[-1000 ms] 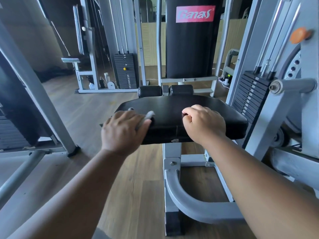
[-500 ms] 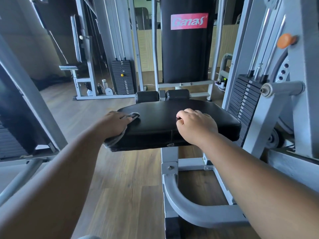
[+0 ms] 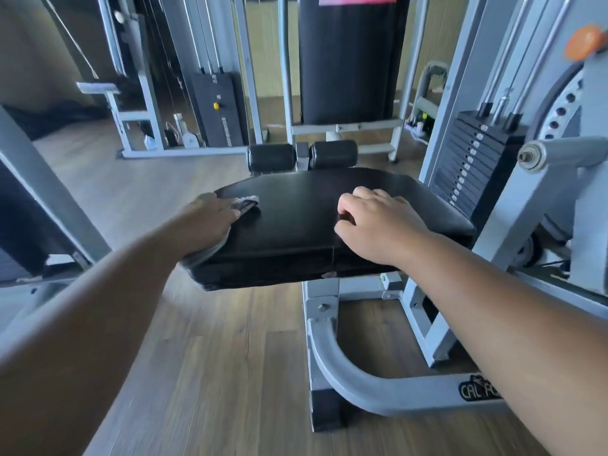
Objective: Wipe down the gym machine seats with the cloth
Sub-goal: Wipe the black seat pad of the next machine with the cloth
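Head view: The left hand (image 3: 210, 222) presses the cloth (image 3: 245, 204) flat onto the seat (image 3: 306, 222) at its 9 o'clock edge, probably to wipe there. The right hand (image 3: 378, 225), fingers curled and grasping nothing, rests at 3 o'clock, apparently bracing.

The black padded seat (image 3: 316, 209) sat flat on a grey metal frame (image 3: 378, 386) that stood on the wooden floor (image 3: 197, 357). A grey cloth (image 3: 243, 203) lay on the seat's left side, pressed down under the left hand (image 3: 210, 222), with one end showing beyond the fingers and another draped over the left edge. The right hand (image 3: 378, 225) rested on the seat's right half, near the front edge, fingers curled. Two black roller pads (image 3: 271, 157) stood just behind the seat.
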### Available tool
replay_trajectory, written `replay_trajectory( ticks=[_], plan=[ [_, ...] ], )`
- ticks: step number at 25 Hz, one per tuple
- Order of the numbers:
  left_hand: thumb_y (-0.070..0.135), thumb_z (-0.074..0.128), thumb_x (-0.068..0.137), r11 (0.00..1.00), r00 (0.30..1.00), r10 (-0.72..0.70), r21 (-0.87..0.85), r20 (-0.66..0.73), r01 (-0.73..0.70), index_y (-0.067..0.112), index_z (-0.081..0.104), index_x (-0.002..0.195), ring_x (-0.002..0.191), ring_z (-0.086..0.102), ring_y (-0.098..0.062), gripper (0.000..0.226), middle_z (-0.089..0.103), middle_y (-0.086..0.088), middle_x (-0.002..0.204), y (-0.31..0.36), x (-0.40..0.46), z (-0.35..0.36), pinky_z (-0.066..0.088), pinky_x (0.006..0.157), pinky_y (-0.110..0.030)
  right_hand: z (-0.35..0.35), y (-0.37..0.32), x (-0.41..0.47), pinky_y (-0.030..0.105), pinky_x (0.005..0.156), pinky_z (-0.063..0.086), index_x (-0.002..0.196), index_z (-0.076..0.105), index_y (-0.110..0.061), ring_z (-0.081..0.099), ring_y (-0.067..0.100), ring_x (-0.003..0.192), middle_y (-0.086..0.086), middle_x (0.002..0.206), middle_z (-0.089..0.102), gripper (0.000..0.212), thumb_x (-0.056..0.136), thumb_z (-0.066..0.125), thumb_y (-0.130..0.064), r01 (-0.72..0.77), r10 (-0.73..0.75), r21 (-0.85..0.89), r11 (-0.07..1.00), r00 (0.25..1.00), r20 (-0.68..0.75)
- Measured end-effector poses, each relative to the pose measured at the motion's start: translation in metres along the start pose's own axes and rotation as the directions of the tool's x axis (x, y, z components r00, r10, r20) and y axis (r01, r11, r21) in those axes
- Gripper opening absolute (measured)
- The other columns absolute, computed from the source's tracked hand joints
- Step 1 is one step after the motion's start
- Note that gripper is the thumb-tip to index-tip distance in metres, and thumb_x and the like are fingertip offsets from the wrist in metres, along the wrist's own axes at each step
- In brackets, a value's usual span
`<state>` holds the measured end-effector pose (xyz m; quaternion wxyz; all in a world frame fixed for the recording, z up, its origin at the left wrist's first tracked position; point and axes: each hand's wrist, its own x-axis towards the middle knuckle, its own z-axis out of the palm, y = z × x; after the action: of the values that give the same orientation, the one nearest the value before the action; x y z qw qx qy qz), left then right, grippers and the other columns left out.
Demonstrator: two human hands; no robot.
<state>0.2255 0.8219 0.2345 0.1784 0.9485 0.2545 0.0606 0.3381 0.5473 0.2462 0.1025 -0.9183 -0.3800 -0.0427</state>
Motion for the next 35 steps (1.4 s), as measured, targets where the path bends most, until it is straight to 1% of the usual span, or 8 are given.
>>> replay_trajectory(
  ticks=[3,5,9,11,14,22,30,35],
  plan=[
    [0.052,0.022,0.097,0.966,0.995,0.072,0.244,0.075,-0.089,0.038,0.037,0.149,0.145,0.033,-0.035,0.057,0.029,0.000,0.164,0.001,-0.042,0.012,0.039,0.106,-0.059,-0.012,-0.005,0.028,0.045,0.110,0.024,0.141,0.035,-0.045,0.031,0.024,0.135,-0.002,0.143,0.039,0.055,0.089,0.037,-0.062,-0.013,0.011,0.011,1.000,0.977,0.212],
    [0.060,0.014,0.089,0.989,0.991,-0.031,0.146,0.127,0.012,0.042,0.028,0.154,0.150,0.025,-0.040,0.069,0.017,0.000,0.168,0.008,-0.052,0.010,0.034,0.111,-0.064,-0.009,-0.013,0.044,0.049,0.121,0.011,0.152,0.019,-0.047,0.014,0.025,0.150,0.001,0.163,0.018,0.069,0.088,0.029,-0.072,-0.022,0.022,-0.003,1.000,0.951,0.308],
    [0.050,0.010,0.100,0.972,0.966,-0.234,0.021,0.108,0.233,0.036,0.030,0.150,0.149,0.017,-0.041,0.056,0.007,0.002,0.168,0.042,-0.036,-0.006,0.032,0.113,-0.057,-0.005,-0.019,0.051,0.049,0.124,-0.005,0.156,0.003,-0.046,-0.010,0.023,0.154,0.000,0.168,-0.006,0.074,0.089,0.017,-0.075,-0.052,0.049,-0.004,0.999,0.913,0.406],
    [0.051,0.018,0.102,0.934,0.934,-0.347,-0.057,0.087,0.353,0.044,0.023,0.154,0.141,0.030,-0.045,0.052,0.009,0.003,0.167,0.046,-0.026,-0.019,0.035,0.110,-0.051,-0.007,-0.019,0.050,0.049,0.123,-0.005,0.156,0.001,-0.045,-0.012,0.023,0.154,0.001,0.168,-0.008,0.074,0.090,0.016,-0.074,-0.052,0.050,-0.007,0.999,0.910,0.412],
    [0.057,0.025,0.101,0.941,0.937,-0.339,0.007,0.090,0.340,0.054,0.018,0.153,0.128,0.045,-0.044,0.053,0.009,0.010,0.165,0.046,-0.024,-0.024,0.044,0.100,-0.048,-0.009,-0.019,0.053,0.051,0.123,-0.003,0.156,0.002,-0.044,-0.008,0.024,0.154,0.002,0.168,-0.005,0.075,0.089,0.016,-0.074,-0.045,0.049,-0.018,0.999,0.907,0.418],
    [0.052,0.031,0.102,0.898,0.884,-0.425,-0.034,0.192,0.439,0.060,0.028,0.149,0.136,0.046,-0.037,0.048,0.012,0.005,0.166,0.033,0.032,-0.021,0.040,0.106,-0.042,-0.005,-0.016,0.072,0.053,0.121,0.004,0.149,0.017,-0.042,0.005,0.029,0.151,0.006,0.164,0.011,0.076,0.083,0.019,-0.078,-0.028,0.032,-0.016,0.999,0.914,0.405],
    [0.052,0.028,0.104,0.979,0.906,-0.198,0.026,0.374,0.203,0.044,0.044,0.145,0.122,0.054,-0.039,0.045,0.052,-0.006,0.139,0.020,0.170,-0.006,0.042,0.096,-0.040,-0.004,-0.014,0.075,0.053,0.122,0.005,0.149,0.023,-0.042,0.004,0.025,0.153,0.004,0.166,0.011,0.074,0.084,0.023,-0.078,-0.044,0.044,-0.010,0.999,0.906,0.422],
    [0.052,0.026,0.104,0.995,0.907,-0.096,0.061,0.410,0.078,0.050,0.035,0.148,0.123,0.053,-0.035,0.046,0.042,0.004,0.148,0.030,0.173,-0.004,0.042,0.092,-0.039,-0.006,-0.013,0.077,0.053,0.122,0.005,0.150,0.023,-0.041,0.005,0.025,0.153,0.004,0.165,0.010,0.075,0.085,0.025,-0.076,-0.039,0.040,-0.012,0.999,0.898,0.437]
  ],
)
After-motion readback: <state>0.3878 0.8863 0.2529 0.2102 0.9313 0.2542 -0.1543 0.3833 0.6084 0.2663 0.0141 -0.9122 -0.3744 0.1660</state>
